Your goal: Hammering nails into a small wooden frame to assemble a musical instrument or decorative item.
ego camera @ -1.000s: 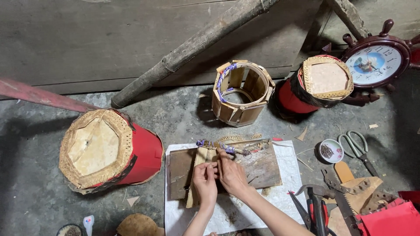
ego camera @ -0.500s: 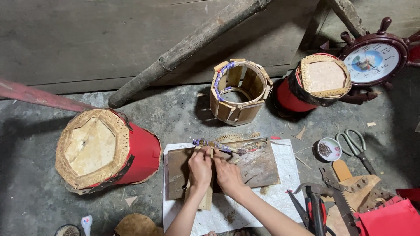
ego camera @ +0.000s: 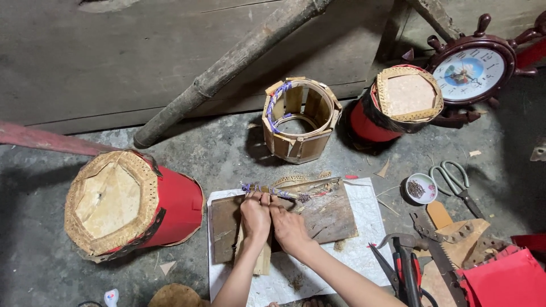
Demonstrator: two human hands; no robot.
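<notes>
1. Left hand [ego camera: 254, 216] and right hand [ego camera: 288, 226] side by side, touching, fingers curled shut on one end of a bamboo strip [ego camera: 253, 250]; what else is pinched, cannot tell.
2. Strip: pale, flat, narrow. Long axis runs near-to-far, near end poking out below left wrist.
3. It lies on a dark wooden board [ego camera: 330, 219] over a white sheet [ego camera: 364, 250].
4. Just beyond fingers: purple-wrapped sticks [ego camera: 284, 190], lying crosswise.
5. Further: open bamboo frame [ego camera: 300, 120], upright; red drum [ego camera: 136, 204] tilted at left.
</notes>
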